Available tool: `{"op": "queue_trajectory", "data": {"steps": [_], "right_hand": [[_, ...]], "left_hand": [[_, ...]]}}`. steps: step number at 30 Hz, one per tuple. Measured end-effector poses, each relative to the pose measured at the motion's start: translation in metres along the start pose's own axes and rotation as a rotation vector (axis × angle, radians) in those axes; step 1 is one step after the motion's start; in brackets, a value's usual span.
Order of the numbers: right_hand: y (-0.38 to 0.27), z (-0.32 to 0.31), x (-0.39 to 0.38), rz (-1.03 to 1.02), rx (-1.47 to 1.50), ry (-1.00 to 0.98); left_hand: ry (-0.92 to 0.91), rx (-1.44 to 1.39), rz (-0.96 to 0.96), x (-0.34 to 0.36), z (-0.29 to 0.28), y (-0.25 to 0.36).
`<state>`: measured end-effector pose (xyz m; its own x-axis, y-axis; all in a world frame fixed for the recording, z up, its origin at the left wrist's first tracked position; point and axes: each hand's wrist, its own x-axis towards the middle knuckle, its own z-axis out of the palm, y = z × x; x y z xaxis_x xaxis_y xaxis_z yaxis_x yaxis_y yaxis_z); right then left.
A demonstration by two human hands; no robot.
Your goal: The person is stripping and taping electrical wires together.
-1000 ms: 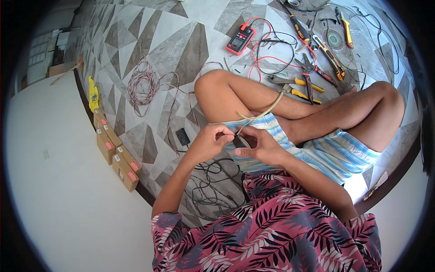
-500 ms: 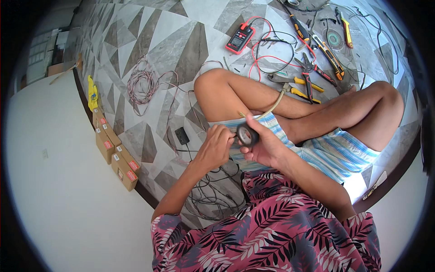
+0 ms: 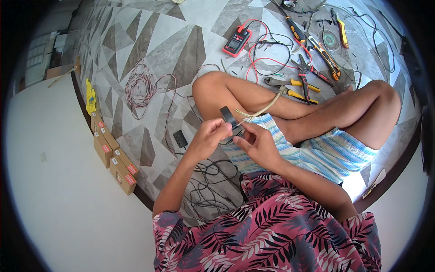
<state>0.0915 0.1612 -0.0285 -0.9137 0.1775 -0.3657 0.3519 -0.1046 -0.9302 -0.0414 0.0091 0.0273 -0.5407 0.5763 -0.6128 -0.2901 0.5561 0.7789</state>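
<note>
In front of my lap, my left hand [image 3: 209, 138] is closed, its fingertips at the lower edge of a roll of black electrical tape [image 3: 227, 116], which stands edge-on. Close beside it, my right hand [image 3: 260, 146] has thumb and forefinger drawn together at thin wires, though its fingertips are partly hidden. Those wires seem to belong to a cream cable [image 3: 268, 108] whose split strands fan out above the right hand. The cable's far end meets the yellow-handled pliers [image 3: 297, 93] beside my shin.
Past my crossed legs lie a red multimeter [image 3: 236, 41], red-black wire strippers [image 3: 306, 72], a utility knife [image 3: 325, 56] and a screwdriver [image 3: 295, 29]. Coiled wire [image 3: 140, 88], a black socket [image 3: 180, 138] and tangled black cord [image 3: 210, 181] lie leftward. Cardboard boxes [image 3: 122, 174] line the wall.
The tape roll has passed from my right hand to my left and turned edge-on. My right hand has shifted slightly down and closed toward the wires. The cable's split strands now show more.
</note>
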Motion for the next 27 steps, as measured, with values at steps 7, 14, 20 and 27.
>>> {"op": "queue_trajectory", "data": {"steps": [7, 14, 20, 27], "right_hand": [[0.008, 0.006, 0.006, 0.028, 0.075, 0.031], [0.012, 0.016, 0.016, 0.105, 0.269, -0.010], [-0.005, 0.002, 0.023, 0.313, 0.491, -0.117], [-0.017, 0.006, 0.028, 0.443, 0.623, -0.075]], "left_hand": [[-0.123, 0.372, 0.060, -0.009, -0.003, 0.013], [-0.077, 0.489, 0.063, -0.007, -0.007, 0.008], [0.091, 0.757, 0.330, -0.004, 0.005, 0.008], [0.047, 0.765, 0.108, -0.004, 0.001, 0.005]]}}
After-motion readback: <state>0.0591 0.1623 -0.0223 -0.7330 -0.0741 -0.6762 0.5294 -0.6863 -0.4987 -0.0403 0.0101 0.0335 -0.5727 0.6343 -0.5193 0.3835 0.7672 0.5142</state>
